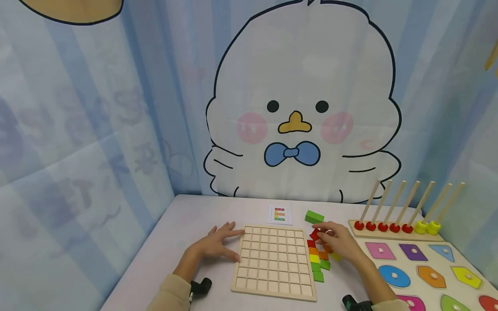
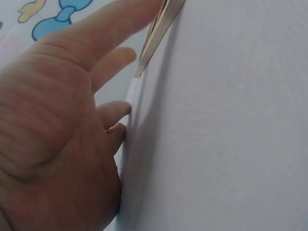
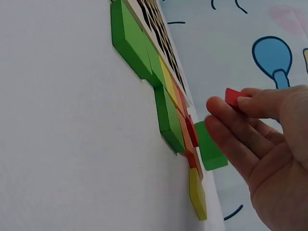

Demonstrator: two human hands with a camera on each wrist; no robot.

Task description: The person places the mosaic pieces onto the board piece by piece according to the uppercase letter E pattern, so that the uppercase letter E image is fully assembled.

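Observation:
A square wooden grid board (image 1: 274, 296) lies on the table with bare cells. At its left edge my left hand (image 1: 212, 244) rests with thumb and index finger extended against the frame; the left wrist view shows this hand (image 2: 53, 110) with fingers fairly straight. My right hand (image 1: 340, 242) pinches a small red tile (image 3: 233, 97) between thumb and fingers, above the loose tiles. Along the board's right side lie flat tiles in red, orange (image 1: 313, 251), yellow (image 1: 314, 258) and green (image 1: 318, 276). Some tiles are partly hidden under the right hand.
A pattern card (image 1: 285, 220) with coloured squares lies behind the board. A green block (image 1: 314, 217) stands to its right. Further right are a wooden peg rack (image 1: 397, 233) with red and yellow beads and a shape puzzle board (image 1: 416, 261). A curtain (image 1: 186, 129) hangs behind.

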